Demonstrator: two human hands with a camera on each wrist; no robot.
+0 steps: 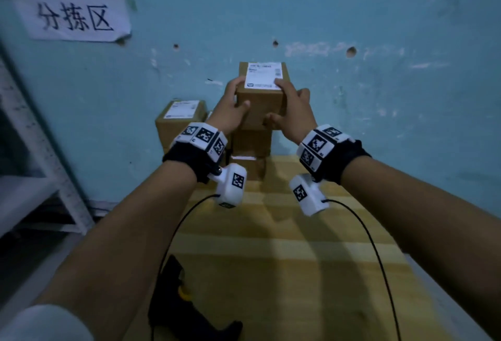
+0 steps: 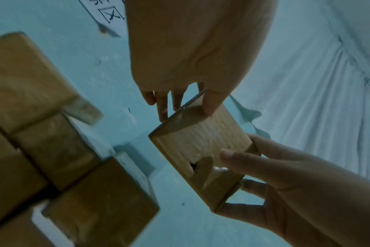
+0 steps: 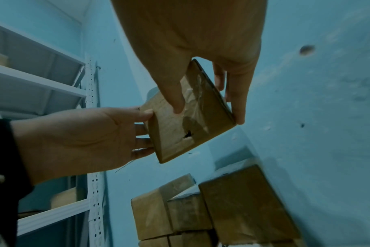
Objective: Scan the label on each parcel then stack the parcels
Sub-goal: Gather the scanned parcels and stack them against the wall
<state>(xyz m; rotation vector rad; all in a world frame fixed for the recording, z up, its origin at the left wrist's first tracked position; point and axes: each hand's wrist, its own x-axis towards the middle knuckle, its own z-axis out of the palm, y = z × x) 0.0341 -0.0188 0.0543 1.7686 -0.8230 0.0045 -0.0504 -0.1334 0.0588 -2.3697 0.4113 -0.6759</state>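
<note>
Above the stacked parcels point(image 1: 250, 148) by the blue wall point(image 1: 352, 15), the left hand point(image 1: 230, 108) and right hand point(image 1: 291, 111) together grasp one parcel point(image 1: 261, 96), fingers curled round opposite sides. Its white label point(image 1: 263, 75) faces up. From the wrist views it hangs clear of the stack. A scanner point(image 1: 184, 308) lies on the wooden table point(image 1: 284, 259).

This is a parcel sorting corner in a plain storeroom or small depot. A handwritten paper sign point(image 1: 71, 1) taped to the scuffed, hole-pocked blue wall point(image 1: 352, 28) reads "快递分拣区", express sorting area. Brown cardboard parcels point(image 1: 181, 121) with white shipping labels are piled against that wall on a wooden tabletop point(image 1: 284, 245), a black and yellow handheld scanner point(image 1: 184, 302) lies there, and white slotted metal shelving point(image 3: 53, 93) stands at the left.
</note>
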